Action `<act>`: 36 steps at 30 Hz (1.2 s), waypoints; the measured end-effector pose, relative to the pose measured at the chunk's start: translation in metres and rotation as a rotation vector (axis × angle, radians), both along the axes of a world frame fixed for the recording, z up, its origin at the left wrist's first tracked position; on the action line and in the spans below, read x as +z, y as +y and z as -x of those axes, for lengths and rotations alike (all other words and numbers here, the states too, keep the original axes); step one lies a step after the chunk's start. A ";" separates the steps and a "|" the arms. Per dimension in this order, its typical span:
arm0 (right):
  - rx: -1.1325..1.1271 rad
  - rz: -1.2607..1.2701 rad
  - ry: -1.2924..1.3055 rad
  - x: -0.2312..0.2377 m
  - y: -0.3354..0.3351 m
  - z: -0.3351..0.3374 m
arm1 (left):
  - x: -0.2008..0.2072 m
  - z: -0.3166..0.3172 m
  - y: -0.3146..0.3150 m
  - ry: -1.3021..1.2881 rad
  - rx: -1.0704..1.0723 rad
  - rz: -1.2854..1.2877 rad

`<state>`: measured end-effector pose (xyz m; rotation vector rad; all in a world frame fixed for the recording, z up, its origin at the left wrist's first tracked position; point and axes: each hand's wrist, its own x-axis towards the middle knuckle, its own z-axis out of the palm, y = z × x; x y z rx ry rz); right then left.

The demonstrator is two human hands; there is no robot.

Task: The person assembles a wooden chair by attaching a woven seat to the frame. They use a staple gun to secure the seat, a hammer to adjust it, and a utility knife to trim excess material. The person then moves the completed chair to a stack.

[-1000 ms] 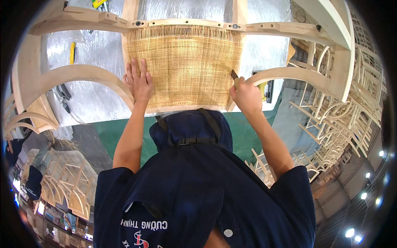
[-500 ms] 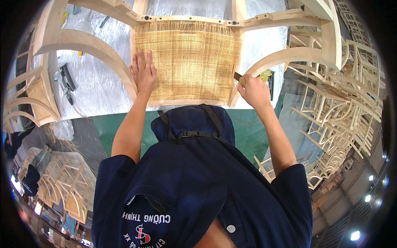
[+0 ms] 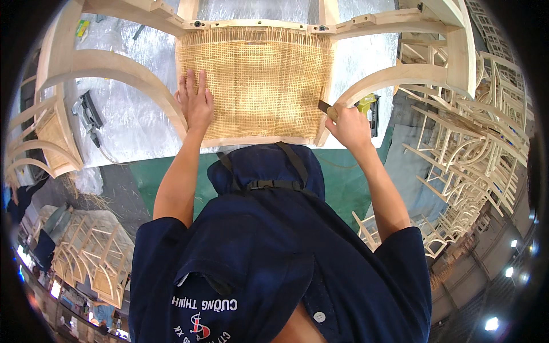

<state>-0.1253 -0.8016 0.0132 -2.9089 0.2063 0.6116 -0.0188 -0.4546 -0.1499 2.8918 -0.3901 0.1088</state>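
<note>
A woven cane panel (image 3: 257,86) lies across a pale wooden chair frame (image 3: 123,68), with loose strand ends along its far edge. My left hand (image 3: 196,106) rests flat on the panel's left border, fingers stretched out and holding nothing. At the opposite border, my right hand (image 3: 351,127) is closed around a flat-bladed hand tool (image 3: 323,107) with a dark blade and a round, light-coloured handle. The blade points left and its tip meets the right edge of the cane. My fingers partly cover the handle.
Plastic film covers the worktable (image 3: 137,137). A dark air tool with a hose (image 3: 91,111) lies left, and a yellow-green and black tool (image 3: 370,111) sits just beyond my right hand. Stacked wooden chair frames (image 3: 463,137) crowd the right; more stand at lower left.
The tool has turned a little in my right hand, its blade shifting slightly left over the cane edge and more handle showing. My left hand keeps its place on the panel.
</note>
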 end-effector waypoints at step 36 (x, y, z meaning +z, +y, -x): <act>-0.057 0.065 0.154 0.006 0.000 -0.008 | -0.008 0.001 0.003 0.053 0.025 -0.081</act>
